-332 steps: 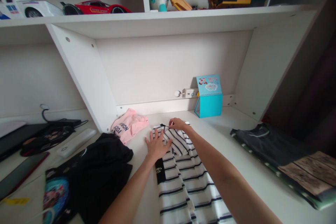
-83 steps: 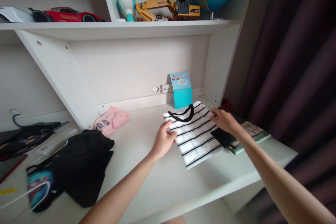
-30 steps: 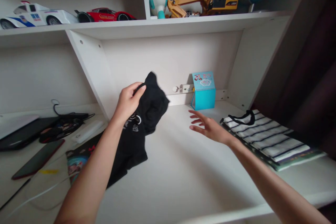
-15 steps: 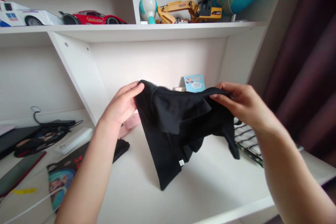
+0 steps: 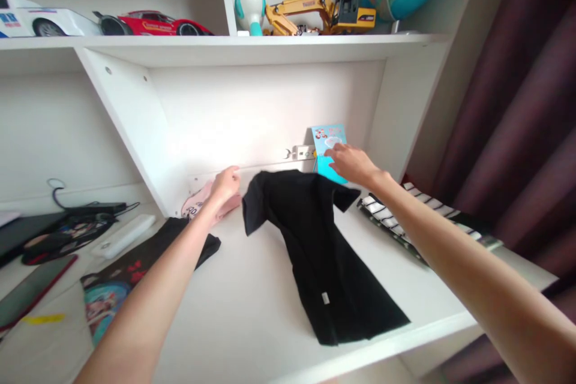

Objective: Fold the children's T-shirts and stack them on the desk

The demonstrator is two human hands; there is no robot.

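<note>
We find the white desk [image 5: 238,312] filling the lower half of the frame, a broad bare stretch of it left of centre. The chief change concerns the black shirt [image 5: 310,222]: half a second ago it was held up between both hands, and now neither hand appears to touch it. It runs from the centre of the frame to the lower right, sleeves toward the back, hem close to the front edge of the desk. Its body is rumpled — we cannot tell how much of it already rests on the surface. In our judgement the shirt has been let go to be laid out, and remains unfolded and unsmoothed.

At centre left, a dark printed garment [image 5: 135,258] lies partly behind the left forearm. At centre right, a striped garment [image 5: 382,213] lies on the clothes stacked there, partly hidden by the right forearm.

The right hand [image 5: 351,163] is in front of the blue calendar [image 5: 327,171], right of centre; its grip is loose, fingers extended, nothing held. The left hand [image 5: 225,185] is in front of the pink garment [image 5: 195,199], left of centre — fingers curled, nothing visible in them; whether that grip is fully closed we cannot tell.

Smallest, a white label [image 5: 326,298] shows near the hem.
</note>
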